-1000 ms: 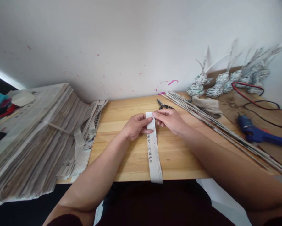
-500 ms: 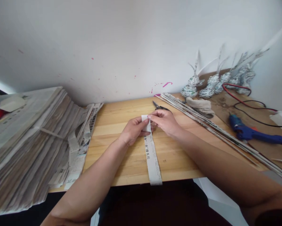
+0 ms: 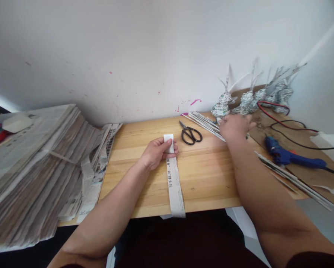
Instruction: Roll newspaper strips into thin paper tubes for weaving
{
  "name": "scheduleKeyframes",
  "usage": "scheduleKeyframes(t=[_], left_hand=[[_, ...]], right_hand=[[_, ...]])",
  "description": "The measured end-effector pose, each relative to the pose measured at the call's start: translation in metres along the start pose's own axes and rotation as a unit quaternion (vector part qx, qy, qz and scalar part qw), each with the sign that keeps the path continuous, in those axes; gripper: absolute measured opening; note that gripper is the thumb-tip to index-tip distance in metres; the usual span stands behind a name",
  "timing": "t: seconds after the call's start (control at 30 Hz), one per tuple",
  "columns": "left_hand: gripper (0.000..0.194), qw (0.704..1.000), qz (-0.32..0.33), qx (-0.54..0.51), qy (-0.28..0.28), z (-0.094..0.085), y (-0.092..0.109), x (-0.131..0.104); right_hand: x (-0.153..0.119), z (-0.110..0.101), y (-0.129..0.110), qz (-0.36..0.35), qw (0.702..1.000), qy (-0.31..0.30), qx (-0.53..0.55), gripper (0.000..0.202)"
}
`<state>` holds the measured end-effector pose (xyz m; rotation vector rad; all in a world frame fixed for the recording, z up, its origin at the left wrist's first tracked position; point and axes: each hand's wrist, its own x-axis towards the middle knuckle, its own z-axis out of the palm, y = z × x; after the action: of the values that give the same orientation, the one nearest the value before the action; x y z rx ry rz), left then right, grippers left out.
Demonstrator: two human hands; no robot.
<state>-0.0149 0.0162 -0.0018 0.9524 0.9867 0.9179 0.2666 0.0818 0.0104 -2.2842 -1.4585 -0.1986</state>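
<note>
My left hand [image 3: 159,150] pinches the top of a newspaper strip [image 3: 174,190] between thumb and fingers. The strip's end is folded over at the thumb, and its lower part runs down the table past the front edge. Off to the right, my right hand [image 3: 236,126] is over the spot of a pale cloth, covering most of it and part of the thin rolled paper sticks [image 3: 204,123]. Its fingers are blurred and partly turned away, so a grip does not show. Black-handled scissors [image 3: 190,134] lie on the table between the hands.
A tall stack of newspapers [image 3: 38,178] stands at left, with cut strips [image 3: 99,163] beside it. Woven paper figures [image 3: 221,106] line the back right. A blue glue gun [image 3: 295,158] with its cable lies on a brown board [image 3: 309,178] at right.
My right hand has let go of the newspaper strip and moved right to the pale cloth, uncovering the scissors. My left hand still holds the strip, shifted slightly left.
</note>
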Motion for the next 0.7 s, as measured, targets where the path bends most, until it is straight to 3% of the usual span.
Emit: scheduleKeyframes(t=[0.07, 0.43, 0.57, 0.7], left_hand=[[0.02, 1.0, 0.002, 0.01, 0.0, 0.0, 0.0, 0.0], [0.018, 1.0, 0.009, 0.02, 0.006, 0.004, 0.003, -0.004], [0.02, 1.0, 0.008, 0.021, 0.003, 0.005, 0.004, -0.004], [0.02, 1.0, 0.009, 0.022, 0.004, 0.006, 0.004, -0.004]], right_hand=[[0.002, 0.006, 0.002, 0.035, 0.999, -0.02, -0.004, 0.027], [0.011, 0.01, 0.008, 0.124, 0.991, 0.0, 0.05, 0.05], [0.016, 0.011, 0.009, 0.163, 0.976, 0.06, 0.132, 0.05], [0.016, 0.009, 0.009, 0.142, 0.961, 0.159, 0.177, 0.035]])
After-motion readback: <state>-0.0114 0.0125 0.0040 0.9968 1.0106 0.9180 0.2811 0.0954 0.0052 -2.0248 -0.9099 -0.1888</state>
